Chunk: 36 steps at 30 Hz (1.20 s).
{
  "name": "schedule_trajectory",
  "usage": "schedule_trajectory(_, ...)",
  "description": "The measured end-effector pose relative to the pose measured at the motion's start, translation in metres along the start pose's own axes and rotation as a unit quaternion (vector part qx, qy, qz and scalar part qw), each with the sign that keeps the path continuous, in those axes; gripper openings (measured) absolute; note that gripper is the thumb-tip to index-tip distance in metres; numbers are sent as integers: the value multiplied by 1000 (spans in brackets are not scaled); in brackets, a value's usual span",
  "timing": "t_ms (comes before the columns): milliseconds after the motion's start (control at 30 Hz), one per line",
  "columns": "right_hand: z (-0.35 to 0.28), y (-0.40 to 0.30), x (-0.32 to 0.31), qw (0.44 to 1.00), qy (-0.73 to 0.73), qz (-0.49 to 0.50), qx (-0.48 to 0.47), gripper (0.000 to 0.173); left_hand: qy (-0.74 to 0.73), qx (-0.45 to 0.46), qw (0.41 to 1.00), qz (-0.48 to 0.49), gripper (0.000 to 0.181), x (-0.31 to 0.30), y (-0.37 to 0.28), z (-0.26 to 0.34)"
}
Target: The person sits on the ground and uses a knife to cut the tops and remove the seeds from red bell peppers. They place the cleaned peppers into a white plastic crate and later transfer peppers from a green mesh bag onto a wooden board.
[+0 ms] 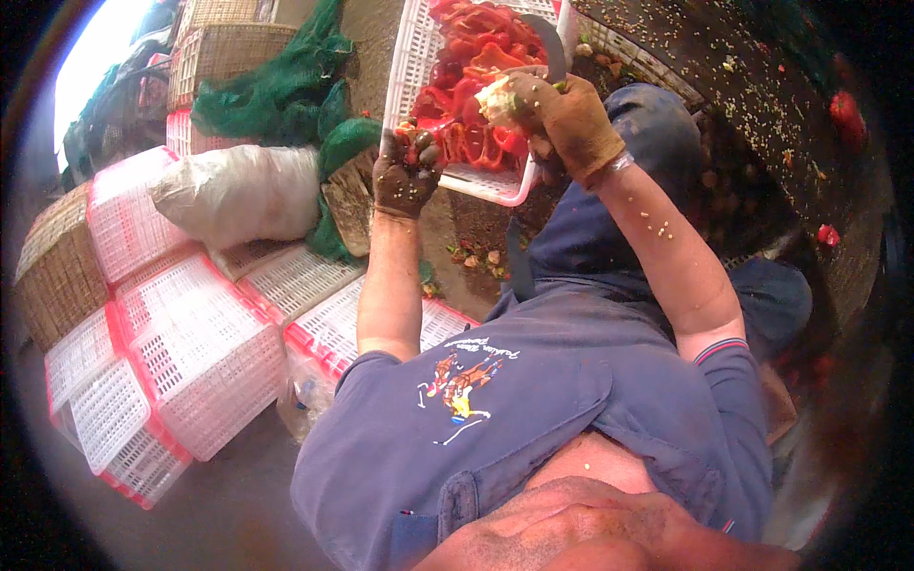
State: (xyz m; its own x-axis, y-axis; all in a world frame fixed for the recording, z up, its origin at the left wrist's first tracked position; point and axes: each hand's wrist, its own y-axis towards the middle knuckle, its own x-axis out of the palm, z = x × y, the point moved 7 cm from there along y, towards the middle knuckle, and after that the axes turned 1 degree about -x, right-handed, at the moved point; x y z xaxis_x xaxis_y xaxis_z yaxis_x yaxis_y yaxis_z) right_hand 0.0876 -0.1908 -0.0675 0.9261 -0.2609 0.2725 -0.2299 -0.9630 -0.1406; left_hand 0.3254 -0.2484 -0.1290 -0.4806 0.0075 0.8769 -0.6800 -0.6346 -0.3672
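A white plastic crate (493,191) in front of me is filled with cut red bell peppers (493,64). My right hand (575,125), in a brown work glove, grips a knife with a curved blade (548,39). A pale, seedy pepper core (500,100) with some green on it sits at the same hand's fingers, over the crate's near right part. My left hand (405,178), in a dark, soiled glove dotted with seeds, is at the crate's near left corner. Its fingers are curled, with red pepper flesh showing between them. The knife's handle is hidden.
White and pink crates (207,350) are stacked at left beside wicker baskets (64,264). A stuffed pale sack (239,193) lies on them, near green netting (285,100). Seeds (750,107) litter the ground at right, with a red pepper (847,118). Pepper scraps (482,260) lie below the crate.
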Motion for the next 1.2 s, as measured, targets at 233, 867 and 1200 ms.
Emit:
schedule_trajectory(233,11,-4,-8,997,56,36,31,25,170,78,972,140,26,-31,11,20)
schedule_trajectory(867,17,-9,-21,996,25,35,83,28,304,110,917,233,33,-72,8,65)
schedule_trajectory(1200,26,-6,-21,992,111,53,31,28,629,81,697,335,26,-94,10,84)
